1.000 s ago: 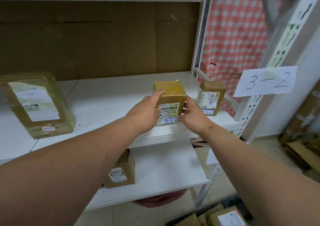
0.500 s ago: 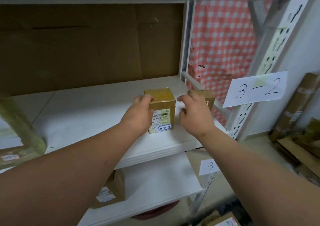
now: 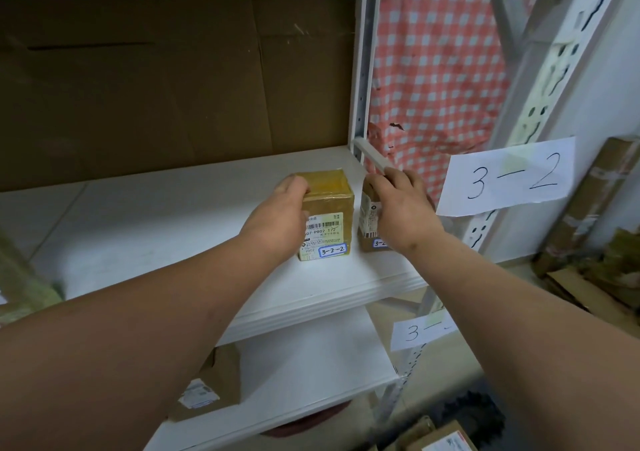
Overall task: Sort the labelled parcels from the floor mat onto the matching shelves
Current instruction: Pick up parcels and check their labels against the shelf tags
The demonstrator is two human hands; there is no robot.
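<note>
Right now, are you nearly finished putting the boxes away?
Not yet. The box marked 3-2-2 stands on the shelf signed 3-2, left hand holding it. The right hand holds the neighbouring box. More parcels wait on the floor.

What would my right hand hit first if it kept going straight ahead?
Probably the checked cloth behind the rack. The right hand lies on the small parcel, fingers pointing back and left towards the rear post; depth is unclear.

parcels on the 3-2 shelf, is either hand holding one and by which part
The left hand grips the parcel labelled 3-2-2 by its top left edge. The right hand curls over the top of the smaller parcel beside it. Both parcels stand on the shelf.
</note>
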